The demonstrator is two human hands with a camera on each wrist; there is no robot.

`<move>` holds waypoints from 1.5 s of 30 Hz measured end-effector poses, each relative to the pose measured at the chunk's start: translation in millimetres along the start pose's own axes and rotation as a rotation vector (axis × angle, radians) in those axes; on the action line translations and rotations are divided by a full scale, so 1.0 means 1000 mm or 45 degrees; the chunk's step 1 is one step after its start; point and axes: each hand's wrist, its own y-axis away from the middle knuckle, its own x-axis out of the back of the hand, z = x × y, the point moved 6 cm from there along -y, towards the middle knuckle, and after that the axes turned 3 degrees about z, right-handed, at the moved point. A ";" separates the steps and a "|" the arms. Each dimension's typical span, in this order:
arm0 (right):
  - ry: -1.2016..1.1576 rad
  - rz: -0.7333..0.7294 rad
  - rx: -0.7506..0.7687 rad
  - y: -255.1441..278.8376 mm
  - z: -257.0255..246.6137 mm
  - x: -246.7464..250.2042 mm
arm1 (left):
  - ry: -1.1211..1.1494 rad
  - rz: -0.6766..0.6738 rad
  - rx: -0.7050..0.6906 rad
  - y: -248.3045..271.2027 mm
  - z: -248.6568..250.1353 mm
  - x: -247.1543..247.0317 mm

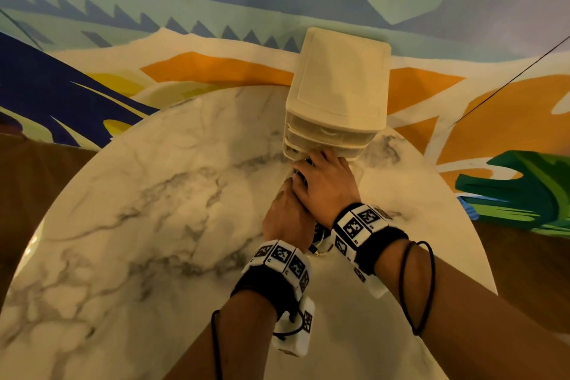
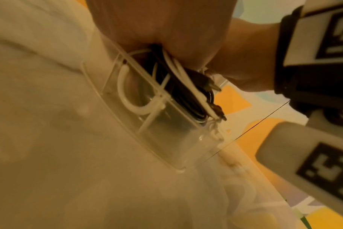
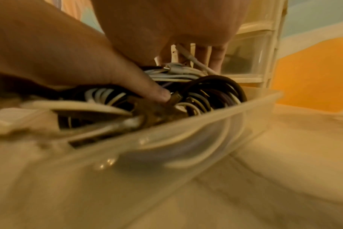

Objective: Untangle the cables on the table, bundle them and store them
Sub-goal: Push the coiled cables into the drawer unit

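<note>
A cream drawer unit (image 1: 339,83) stands at the far side of the marble table (image 1: 154,194). Its bottom clear drawer (image 3: 206,124) is pulled out and holds coiled white and black cables (image 3: 206,93). Both hands are over that drawer. My right hand (image 1: 324,179) lies on top of the coils with its fingers (image 3: 215,54) straight down at the drawer's far end. Closer to me, my left hand (image 1: 285,213) grips the cable bundle (image 2: 182,93), its thumb (image 3: 161,93) pressed on a plug. A cable end (image 1: 317,248) sticks out below the wrists.
The two upper drawers (image 1: 327,129) of the unit are pushed in. A colourful painted wall (image 1: 216,71) rises right behind the unit. Bare marble spreads to the left and towards me.
</note>
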 end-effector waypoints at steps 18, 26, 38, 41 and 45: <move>-0.519 -0.126 -0.141 0.008 0.018 -0.020 | -0.496 0.133 -0.399 0.014 0.006 0.019; -0.535 -0.029 -0.108 0.014 0.025 -0.012 | -0.390 -0.127 -0.400 0.002 -0.011 0.008; -0.631 0.390 -0.736 0.092 0.060 0.002 | -0.405 -0.068 -0.277 0.002 -0.011 0.009; -0.826 0.162 -0.935 0.091 0.061 -0.033 | -0.335 -0.084 -0.292 0.001 -0.008 0.011; -0.811 0.139 -0.896 0.080 0.064 -0.043 | -0.159 -0.183 -0.334 -0.022 -0.007 0.022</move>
